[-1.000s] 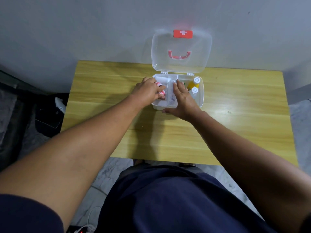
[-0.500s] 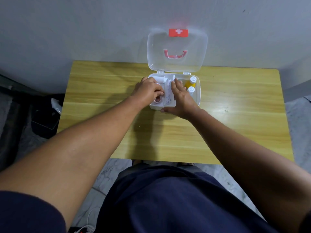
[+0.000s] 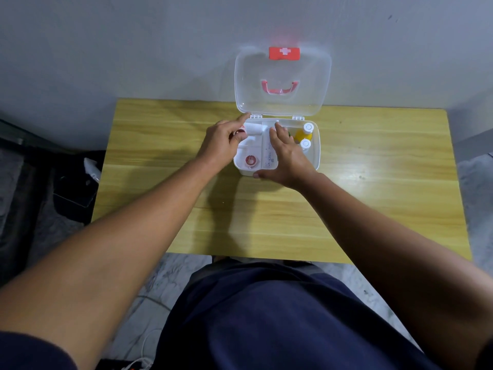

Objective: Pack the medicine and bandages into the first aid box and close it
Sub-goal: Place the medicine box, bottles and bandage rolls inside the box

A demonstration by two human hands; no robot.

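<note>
At the left rim of the first aid box [image 3: 317,154], a small red-and-white tape roll [image 3: 240,132] is pinched by the left hand [image 3: 220,142], with the index finger stretched toward the hinge. Just right of that hand, the left compartment is shared by a white bandage [image 3: 253,128] and a second red roll [image 3: 250,160]; the gap between them is judged the target. The box is steadied by the right hand [image 3: 288,156], fingers flat, nothing held. Two bottles [image 3: 306,133] are stowed rightmost. The lid [image 3: 282,102] stands open.

I saw a yellow wooden table [image 3: 373,209] by a grey wall [image 3: 133,49]. A black thing [image 3: 72,198] sat on the floor [image 3: 170,276] beside it. A white cord [image 3: 144,344] lay nearer me.
</note>
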